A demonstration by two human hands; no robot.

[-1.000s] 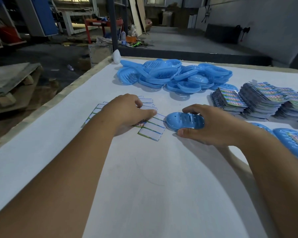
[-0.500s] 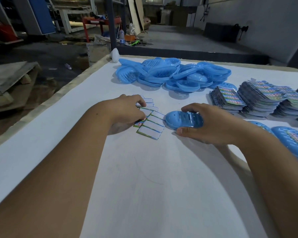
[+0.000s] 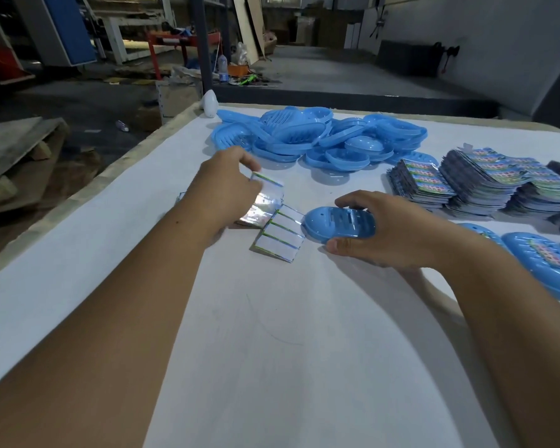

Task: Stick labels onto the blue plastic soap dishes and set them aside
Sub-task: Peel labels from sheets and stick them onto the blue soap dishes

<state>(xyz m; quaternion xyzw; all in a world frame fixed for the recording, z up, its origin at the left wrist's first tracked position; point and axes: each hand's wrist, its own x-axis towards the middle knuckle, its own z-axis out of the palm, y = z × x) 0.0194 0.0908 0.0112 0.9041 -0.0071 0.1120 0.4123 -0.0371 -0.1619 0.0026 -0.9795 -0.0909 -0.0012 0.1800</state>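
At a white desk [image 3: 272, 318], the left hand [image 3: 222, 192] pinches a shiny label strip [image 3: 265, 197] lifted off the surface while the right hand [image 3: 388, 232] fingers curl around a blue soap dish [image 3: 337, 223] resting beside it.

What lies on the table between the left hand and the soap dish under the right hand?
In the head view, a fanned row of labels, white backs up, lies between the left hand and the soap dish.

both forearms bare, reaching forward from the bottom corners and converging toward mid-frame. left hand [image 3: 225, 189] raised a little, back of hand to the camera, fingers curled, pinching a label sheet [image 3: 265, 197]. right hand [image 3: 388, 231] palm down, thumb nearest the camera, fingers arched over a dish [image 3: 338, 223], gripping its right end.
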